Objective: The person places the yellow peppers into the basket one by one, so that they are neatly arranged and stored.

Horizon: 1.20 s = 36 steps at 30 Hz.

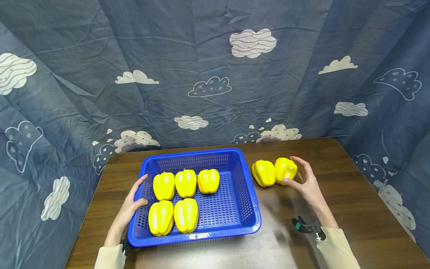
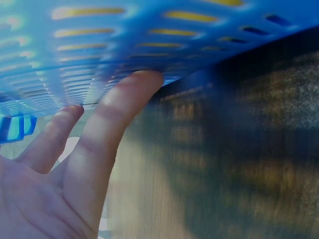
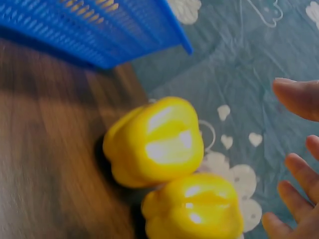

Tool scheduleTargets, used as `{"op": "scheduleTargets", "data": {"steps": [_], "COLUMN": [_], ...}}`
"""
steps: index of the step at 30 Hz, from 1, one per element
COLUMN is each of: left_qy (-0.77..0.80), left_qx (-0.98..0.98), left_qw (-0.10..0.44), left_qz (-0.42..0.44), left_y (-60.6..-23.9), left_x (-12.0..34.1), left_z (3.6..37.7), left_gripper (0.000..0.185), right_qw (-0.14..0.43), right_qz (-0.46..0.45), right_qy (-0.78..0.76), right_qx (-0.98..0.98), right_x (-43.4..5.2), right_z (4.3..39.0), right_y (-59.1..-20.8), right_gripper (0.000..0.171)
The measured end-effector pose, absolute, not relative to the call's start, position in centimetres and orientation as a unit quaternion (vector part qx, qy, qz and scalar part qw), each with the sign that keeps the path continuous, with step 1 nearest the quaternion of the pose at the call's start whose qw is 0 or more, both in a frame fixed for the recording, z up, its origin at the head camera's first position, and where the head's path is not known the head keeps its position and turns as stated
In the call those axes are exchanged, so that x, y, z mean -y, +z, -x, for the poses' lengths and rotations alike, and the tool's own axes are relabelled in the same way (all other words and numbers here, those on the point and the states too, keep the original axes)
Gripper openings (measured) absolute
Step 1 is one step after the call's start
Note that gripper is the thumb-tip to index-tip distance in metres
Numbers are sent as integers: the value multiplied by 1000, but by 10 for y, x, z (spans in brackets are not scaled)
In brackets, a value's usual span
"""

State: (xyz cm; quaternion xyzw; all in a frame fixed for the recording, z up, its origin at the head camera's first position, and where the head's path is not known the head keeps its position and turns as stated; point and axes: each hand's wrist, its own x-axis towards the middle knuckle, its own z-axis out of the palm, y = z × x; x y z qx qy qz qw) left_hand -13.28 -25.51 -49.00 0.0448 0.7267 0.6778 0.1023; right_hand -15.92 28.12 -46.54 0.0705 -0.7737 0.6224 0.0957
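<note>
Several yellow bell peppers (image 1: 186, 215) lie in a blue plastic basket (image 1: 251, 209), grouped toward its left side. My left hand (image 1: 129, 205) is at the basket's left side. In the left wrist view, that hand's thumb (image 2: 117, 107) and a finger extend straight against the slotted outer wall. Two more yellow peppers sit side by side on the table: a left pepper (image 1: 263, 173) and a right pepper (image 1: 284, 170). Beside the right pepper is my right hand (image 1: 307, 183), thumb and fingers spread. The right wrist view shows this hand's fingers (image 3: 301, 172) apart from both peppers.
The brown wooden table (image 1: 336, 175) extends to the right of the loose peppers. A dark blue curtain (image 1: 174, 63) with cloud prints hangs behind the table and along both sides. The basket's raised right wall stands between the loose peppers and those inside.
</note>
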Motion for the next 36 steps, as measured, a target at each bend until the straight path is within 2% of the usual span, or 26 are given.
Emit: {"op": "scheduleTargets", "data": {"steps": [13,29,36], "left_qy": [674,662,667], "left_qx": [-730,-742,-737], "left_qw": [100,99,96], "left_qz": [-48,-49,-54], "left_y": [-490,-491,-491], "left_x": [255,255,255], "left_z": [133,134,133], "left_gripper": [73,73,73], "right_qw": [41,-4,15], "right_qz": [-14,-4,-12], "right_qy": [583,530,531], "right_qx": [812,848,847], "right_x": [-302,-315,-315], "right_z": [175,190,193], "right_y": [-483,-503,-511], "right_gripper": [87,93,90]}}
